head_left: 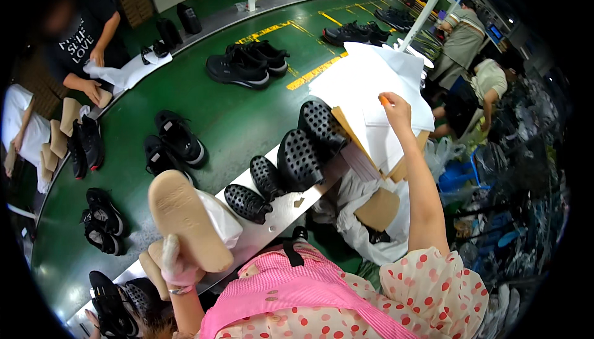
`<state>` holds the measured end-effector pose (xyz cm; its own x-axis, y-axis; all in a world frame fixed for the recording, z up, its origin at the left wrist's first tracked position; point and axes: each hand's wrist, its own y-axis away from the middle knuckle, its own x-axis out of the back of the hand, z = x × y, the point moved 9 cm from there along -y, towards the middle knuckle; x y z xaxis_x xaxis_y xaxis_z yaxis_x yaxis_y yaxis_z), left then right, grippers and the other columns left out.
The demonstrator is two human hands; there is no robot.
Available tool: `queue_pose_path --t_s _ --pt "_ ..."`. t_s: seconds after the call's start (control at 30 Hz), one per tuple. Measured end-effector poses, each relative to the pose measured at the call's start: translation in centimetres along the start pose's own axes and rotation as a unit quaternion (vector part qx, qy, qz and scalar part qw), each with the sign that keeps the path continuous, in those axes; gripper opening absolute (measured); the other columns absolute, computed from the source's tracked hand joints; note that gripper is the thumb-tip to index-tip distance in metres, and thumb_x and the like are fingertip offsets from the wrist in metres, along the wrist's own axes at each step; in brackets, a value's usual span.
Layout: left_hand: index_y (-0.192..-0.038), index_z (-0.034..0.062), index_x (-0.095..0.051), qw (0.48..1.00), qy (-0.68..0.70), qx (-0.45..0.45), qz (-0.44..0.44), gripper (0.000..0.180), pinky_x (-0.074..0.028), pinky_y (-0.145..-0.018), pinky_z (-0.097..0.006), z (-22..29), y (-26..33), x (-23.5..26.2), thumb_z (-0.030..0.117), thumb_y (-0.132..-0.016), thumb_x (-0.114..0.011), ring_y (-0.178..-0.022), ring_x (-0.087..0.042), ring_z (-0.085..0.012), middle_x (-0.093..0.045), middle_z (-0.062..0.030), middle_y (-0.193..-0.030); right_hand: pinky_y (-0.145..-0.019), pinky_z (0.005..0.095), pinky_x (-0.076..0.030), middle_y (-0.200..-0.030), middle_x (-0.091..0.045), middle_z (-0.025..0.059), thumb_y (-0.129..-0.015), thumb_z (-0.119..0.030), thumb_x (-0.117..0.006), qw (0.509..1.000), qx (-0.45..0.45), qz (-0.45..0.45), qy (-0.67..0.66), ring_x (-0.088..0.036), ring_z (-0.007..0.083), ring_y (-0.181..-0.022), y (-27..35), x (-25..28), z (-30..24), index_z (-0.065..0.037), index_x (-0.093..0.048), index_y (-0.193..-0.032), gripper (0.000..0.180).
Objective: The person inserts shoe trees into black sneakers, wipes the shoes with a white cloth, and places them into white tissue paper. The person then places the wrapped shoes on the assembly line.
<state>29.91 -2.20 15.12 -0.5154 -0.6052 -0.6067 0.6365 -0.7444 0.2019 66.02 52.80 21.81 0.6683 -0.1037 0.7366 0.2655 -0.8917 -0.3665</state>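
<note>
Head view, looking down on a curved green conveyor table point(235, 122). At near left, the left hand point(176, 265), in a pink glove, has its fingers clamped on the lower end of a tan shoe insole point(185, 218), held upright with its flat side to the camera; a second tan insole sits just behind it. At right, the right hand point(396, 109) reaches far out to a stack of white tissue paper point(371, 85), fingers pinched together on the top sheet, an orange cap on one fingertip. The stack lies on brown cardboard at the table's right edge. Between the hands, four black perforated clogs point(291, 159) rest along a pale metal ledge. Black sneakers point(238, 67) stand in pairs across the green surface. At far left, another person point(80, 36) in a dark shirt handles white paper.
</note>
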Motion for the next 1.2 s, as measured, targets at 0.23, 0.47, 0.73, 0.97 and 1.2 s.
queue_pose_path --t_s 0.23,0.47,0.73,0.97,1.2 --pt "-0.142 0.0038 -0.035 0.998 0.018 0.043 -0.045 0.051 -0.042 -0.103 -0.041 -3.9 -2.1 -13.5 0.019 -0.096 -0.049 -0.124 -0.051 -0.0267 -0.05 -0.0133 -0.137 -0.076 0.0351 -0.047 -0.085 -0.065 0.0085 -0.08 -0.019 -0.069 0.994 0.102 0.045 -0.008 -0.059 0.0245 -0.083 -3.1 -3.3 5.5 -0.007 -0.068 -0.087 0.014" --pt "-0.133 0.0011 -0.046 0.981 -0.075 0.063 -0.168 0.047 -0.049 -0.091 -0.036 -6.2 -7.1 -27.3 0.027 -0.095 -0.056 -0.11 -0.059 -0.0196 -0.059 -0.0102 -0.122 -0.054 0.0315 -0.038 -0.062 -0.056 0.0066 -0.087 -0.023 -0.066 0.993 0.062 -0.095 -0.042 -0.047 0.0155 -0.056 -6.9 -1.5 5.2 -0.001 -0.064 -0.084 0.022" --pt "-0.118 -0.005 -0.054 0.939 -0.1 0.253 -0.21 0.041 -0.053 -0.085 -0.033 -14.8 -13.4 -32.7 0.026 -0.093 -0.062 -0.099 -0.064 -0.0188 -0.064 -0.0131 -0.112 -0.068 0.0267 -0.041 -0.077 -0.057 0.0029 -0.09 -0.019 -0.058 0.957 0.099 -0.22 -0.159 -0.049 0.0106 -0.073 -4.7 3.4 -15.0 -0.001 -0.06 -0.092 0.018" --pt "-0.106 0.0079 -0.065 0.917 0.034 0.208 -0.338 0.018 -0.05 -0.082 -0.029 -17.6 -14.2 -30.4 0.014 -0.093 -0.054 -0.09 -0.059 -0.0125 -0.063 -0.0015 -0.105 -0.061 0.0275 -0.043 -0.075 -0.059 0.0032 -0.082 -0.003 -0.065 0.884 0.111 -0.395 -0.226 -0.053 0.0109 -0.067 14.2 -0.2 -28.6 -0.002 -0.058 -0.086 0.008" --pt "-0.107 0.0067 -0.064 0.965 0.069 0.121 -0.222 0.019 -0.05 -0.081 -0.029 -11.0 -12.9 -19.1 0.014 -0.093 -0.053 -0.09 -0.059 -0.0126 -0.063 -0.002 -0.105 -0.084 0.042 -0.049 -0.106 -0.063 0.0171 -0.078 0.0 -0.065 0.838 0.466 -0.238 -0.154 -0.06 0.0359 -0.097 20.0 -2.9 -40.6 -0.001 -0.063 -0.101 0.023"
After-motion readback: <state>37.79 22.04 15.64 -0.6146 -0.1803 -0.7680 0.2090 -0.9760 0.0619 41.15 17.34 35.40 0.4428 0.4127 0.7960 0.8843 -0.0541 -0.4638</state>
